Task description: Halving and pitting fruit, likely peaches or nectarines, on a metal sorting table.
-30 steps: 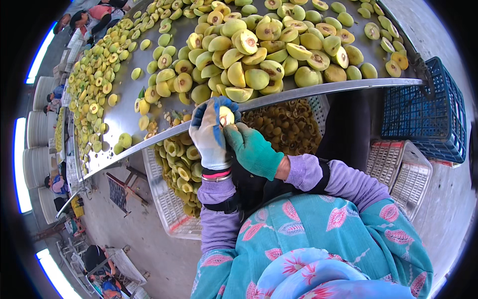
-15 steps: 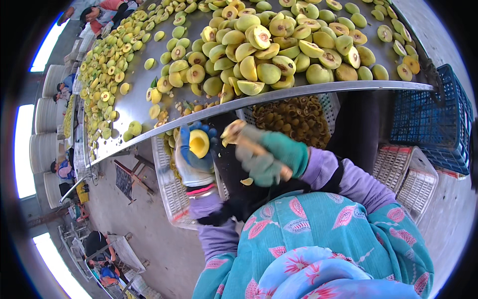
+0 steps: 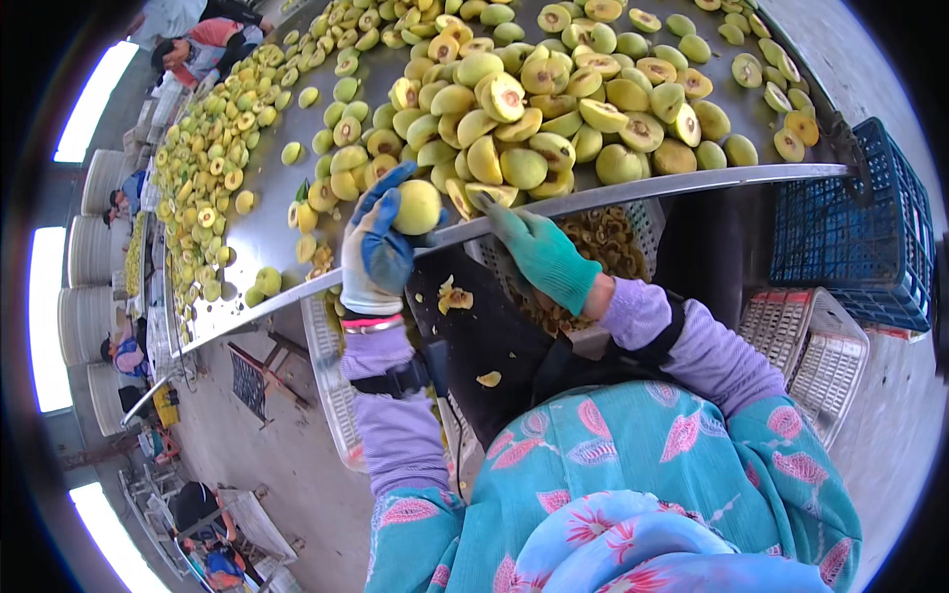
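Note:
My left hand (image 3: 381, 237), in a blue-and-white glove, is closed round a yellow-green peach (image 3: 417, 208) at the table's near rim. Its rounded skin side shows, so I cannot tell whether it is whole or halved. My right hand (image 3: 546, 255), in a green glove, reaches over the rim with its fingertips at a cut peach half (image 3: 491, 193). The fingers are close together, and what they hold is hidden. Beyond both hands lies a heap of halved peaches (image 3: 524, 168), many with brown centres. Peach scraps (image 3: 455, 296) lie on my dark lap.
The metal table's raised rim (image 3: 672, 185) curves before me. Under it a crate holds brown pieces (image 3: 603, 237). A blue crate (image 3: 840, 237) and white crates (image 3: 791, 336) stand right; another white crate (image 3: 331, 385) is left of my legs. People (image 3: 203, 49) sit far left.
My left hand has risen from over my lap to the rim; the hollowed half it held has given way to a rounded peach. My right hand has moved up to the heap. A scrap dropped onto my lap.

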`<state>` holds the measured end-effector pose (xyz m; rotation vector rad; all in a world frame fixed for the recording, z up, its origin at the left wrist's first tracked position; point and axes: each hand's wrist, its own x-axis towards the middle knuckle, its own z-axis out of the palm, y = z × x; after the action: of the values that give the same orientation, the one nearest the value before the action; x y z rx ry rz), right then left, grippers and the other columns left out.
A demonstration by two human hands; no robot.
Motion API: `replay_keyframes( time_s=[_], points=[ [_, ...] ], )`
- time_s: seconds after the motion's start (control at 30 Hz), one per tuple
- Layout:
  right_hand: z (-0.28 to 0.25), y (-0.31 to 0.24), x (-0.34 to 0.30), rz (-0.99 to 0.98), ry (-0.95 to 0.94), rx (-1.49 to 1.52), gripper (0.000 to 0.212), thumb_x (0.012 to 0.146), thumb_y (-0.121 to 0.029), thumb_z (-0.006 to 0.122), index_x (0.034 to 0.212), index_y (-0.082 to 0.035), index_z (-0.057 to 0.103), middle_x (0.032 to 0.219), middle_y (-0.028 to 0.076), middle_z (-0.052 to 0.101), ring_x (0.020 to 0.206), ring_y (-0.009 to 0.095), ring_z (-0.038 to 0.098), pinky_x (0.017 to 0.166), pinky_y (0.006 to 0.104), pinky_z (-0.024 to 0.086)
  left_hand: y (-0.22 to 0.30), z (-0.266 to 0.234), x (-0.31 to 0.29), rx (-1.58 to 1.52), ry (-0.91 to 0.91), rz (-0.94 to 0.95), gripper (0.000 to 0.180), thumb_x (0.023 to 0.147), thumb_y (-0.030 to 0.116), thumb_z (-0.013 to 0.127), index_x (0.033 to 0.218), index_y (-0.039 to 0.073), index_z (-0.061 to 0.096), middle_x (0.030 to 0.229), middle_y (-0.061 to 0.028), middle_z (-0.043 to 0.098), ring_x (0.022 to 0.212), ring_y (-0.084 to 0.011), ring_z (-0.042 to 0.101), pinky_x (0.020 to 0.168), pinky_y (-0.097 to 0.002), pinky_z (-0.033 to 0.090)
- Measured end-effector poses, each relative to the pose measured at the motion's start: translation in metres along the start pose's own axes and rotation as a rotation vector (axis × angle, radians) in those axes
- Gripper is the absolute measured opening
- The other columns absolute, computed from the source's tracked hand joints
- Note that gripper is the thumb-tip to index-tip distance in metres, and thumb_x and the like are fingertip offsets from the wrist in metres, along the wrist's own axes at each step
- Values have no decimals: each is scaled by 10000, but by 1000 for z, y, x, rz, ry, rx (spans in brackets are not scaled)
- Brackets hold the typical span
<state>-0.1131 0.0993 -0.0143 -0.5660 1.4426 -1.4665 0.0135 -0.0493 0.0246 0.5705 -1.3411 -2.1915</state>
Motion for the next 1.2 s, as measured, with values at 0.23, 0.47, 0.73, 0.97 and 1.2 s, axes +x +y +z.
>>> replay_keyframes(
  time_s=[0.23,0.47,0.73,0.97,1.2],
  points=[
    [15,-33,-8,186,-209,89,483,895,-483,465,960,-10,542,639,49,530,450,167,522,308,296,386,-47,22,-33,-9,64,60,388,908,209,547,1235,6,497,1119,-81,577,998,-145,563,854,-261,467],
    [5,-5,-22,-500,27,-641,350,900,-350,509,915,0,510,673,243,576,605,396,583,538,463,451,-48,39,-33,-408,141,-58,414,933,412,442,1050,29,549,1010,-91,609,918,-203,597,807,-338,499],
    [6,11,-24,-499,28,-645,353,909,-356,488,894,-4,499,661,231,584,640,405,589,559,484,451,-60,22,-38,-140,265,-32,529,946,437,404,1117,-51,515,1022,-132,594,889,-185,592,765,-290,504],
    [20,13,-30,-428,-8,-579,379,918,-361,467,880,14,497,663,234,580,642,418,584,560,489,450,-70,34,-36,387,418,351,341,886,130,525,1182,-36,494,1038,-153,625,877,-188,626,769,-277,501],
    [35,35,-33,-367,72,-440,388,935,-357,439,854,18,499,668,271,560,651,453,558,561,498,439,-73,31,-32,581,389,360,449,834,239,588,1167,-53,514,942,-139,643,815,-230,639,739,-291,504]
  ],
)
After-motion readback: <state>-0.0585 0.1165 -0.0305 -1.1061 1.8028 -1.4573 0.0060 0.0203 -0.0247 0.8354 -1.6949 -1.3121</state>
